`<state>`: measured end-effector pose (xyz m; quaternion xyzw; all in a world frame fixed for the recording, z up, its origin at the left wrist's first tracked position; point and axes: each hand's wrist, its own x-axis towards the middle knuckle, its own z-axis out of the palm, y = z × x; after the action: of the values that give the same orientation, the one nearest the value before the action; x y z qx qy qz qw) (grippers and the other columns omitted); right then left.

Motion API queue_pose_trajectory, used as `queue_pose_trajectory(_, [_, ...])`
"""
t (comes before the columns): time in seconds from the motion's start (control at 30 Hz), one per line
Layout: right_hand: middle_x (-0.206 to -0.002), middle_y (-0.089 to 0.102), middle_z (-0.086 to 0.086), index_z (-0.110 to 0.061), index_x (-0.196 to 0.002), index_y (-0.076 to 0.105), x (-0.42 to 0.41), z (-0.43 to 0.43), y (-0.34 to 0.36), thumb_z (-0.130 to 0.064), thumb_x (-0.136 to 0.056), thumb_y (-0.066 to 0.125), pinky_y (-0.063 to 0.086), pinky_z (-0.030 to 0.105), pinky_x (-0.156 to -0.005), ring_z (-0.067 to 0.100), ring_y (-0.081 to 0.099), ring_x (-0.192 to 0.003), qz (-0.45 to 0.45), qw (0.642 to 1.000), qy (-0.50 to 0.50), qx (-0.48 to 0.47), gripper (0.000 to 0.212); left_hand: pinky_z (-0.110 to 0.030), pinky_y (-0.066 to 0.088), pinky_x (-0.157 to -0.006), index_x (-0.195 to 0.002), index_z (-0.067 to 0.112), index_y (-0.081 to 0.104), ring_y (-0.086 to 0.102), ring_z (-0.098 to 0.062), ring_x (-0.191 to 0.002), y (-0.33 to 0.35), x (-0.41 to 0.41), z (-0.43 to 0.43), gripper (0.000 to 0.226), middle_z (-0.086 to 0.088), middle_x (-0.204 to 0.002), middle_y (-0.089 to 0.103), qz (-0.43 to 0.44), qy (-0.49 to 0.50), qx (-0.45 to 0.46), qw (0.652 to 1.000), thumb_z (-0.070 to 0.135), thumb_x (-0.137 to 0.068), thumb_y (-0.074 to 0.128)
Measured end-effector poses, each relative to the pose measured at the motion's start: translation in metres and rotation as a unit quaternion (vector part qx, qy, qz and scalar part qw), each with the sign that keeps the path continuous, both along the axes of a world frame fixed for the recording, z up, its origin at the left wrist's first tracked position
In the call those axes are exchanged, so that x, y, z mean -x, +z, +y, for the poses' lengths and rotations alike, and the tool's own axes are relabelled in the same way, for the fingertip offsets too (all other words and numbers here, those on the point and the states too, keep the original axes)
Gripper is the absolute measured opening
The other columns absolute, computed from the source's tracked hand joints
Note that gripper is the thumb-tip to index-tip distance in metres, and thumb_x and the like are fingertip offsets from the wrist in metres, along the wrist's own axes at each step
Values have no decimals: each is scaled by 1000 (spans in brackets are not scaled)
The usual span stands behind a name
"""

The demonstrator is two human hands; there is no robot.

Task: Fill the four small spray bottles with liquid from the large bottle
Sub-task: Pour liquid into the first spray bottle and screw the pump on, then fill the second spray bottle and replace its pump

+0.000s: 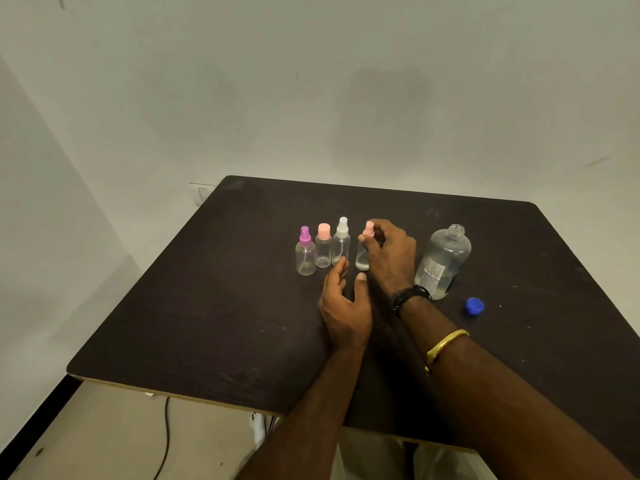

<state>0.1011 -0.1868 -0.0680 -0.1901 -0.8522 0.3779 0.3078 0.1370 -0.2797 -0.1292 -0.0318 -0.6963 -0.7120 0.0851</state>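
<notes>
Where the dark counter [207,306] meets a pale wall [311,98], four small spray bottles [323,247] stand in a row beside one large bottle [445,261], which is clear and uncapped, with its one blue cap [474,306] lying near. The right hand [391,252] pinches the pink sprayer of the end bottle [362,263] nearest the large one. The left hand [343,306] lies just before the row, its fingers [337,275] loosely spread.

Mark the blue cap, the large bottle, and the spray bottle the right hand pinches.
blue cap [474,305]: head view, on its top face.
large bottle [450,252]: head view, on the clear body above the label.
rightmost spray bottle [362,261]: head view, on its lower clear body.
</notes>
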Motion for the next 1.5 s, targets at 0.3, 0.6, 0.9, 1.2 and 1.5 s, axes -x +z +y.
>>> queue_pose_trajectory(0.3, [-129,68,7,-14,-135,61,1,-4,3,-30,-96,68,53,28,-96,21,66,-114,6,1000,-3,-8,42,-28,47,-111,-142,14,56,58,-5,-128,2,1,-2,47,3,-137,64,1,7,-7,1000,13,-96,68])
queue_pose_trajectory(0.6, [-129,68,6,-16,-130,68,9,-23,27,-26,-97,67,58,37,-96,20,69,-107,66,992,53,-92,35,-28,49,-109,-139,13,60,61,-5,-124,0,-1,0,47,1,-133,67,3,6,-9,1000,14,-93,70])
queue_pose_trajectory(0.9, [-123,72,6,-17,-130,68,11,-27,20,-27,-101,59,56,40,-99,23,70,-109,-17,995,60,-73,32,-36,51,-109,-138,15,59,58,-3,-120,1,1,-1,46,7,-129,65,-5,-2,19,1000,10,-93,67])
queue_pose_trajectory(1.2, [-120,74,1,-19,-126,71,-4,-22,26,-32,-99,62,56,24,-93,14,70,-105,22,996,58,-65,31,-36,52,-105,-131,23,60,59,-2,-121,5,-4,0,45,9,-127,65,40,22,28,999,15,-89,73])
queue_pose_trajectory(1.5, [-116,75,2,-17,-123,73,-45,-10,26,-29,-98,64,61,35,-87,14,71,-97,73,992,54,-88,29,-28,51,-99,-135,18,54,57,-11,-118,13,-13,-2,67,4,-129,55,91,59,48,993,26,-77,87])
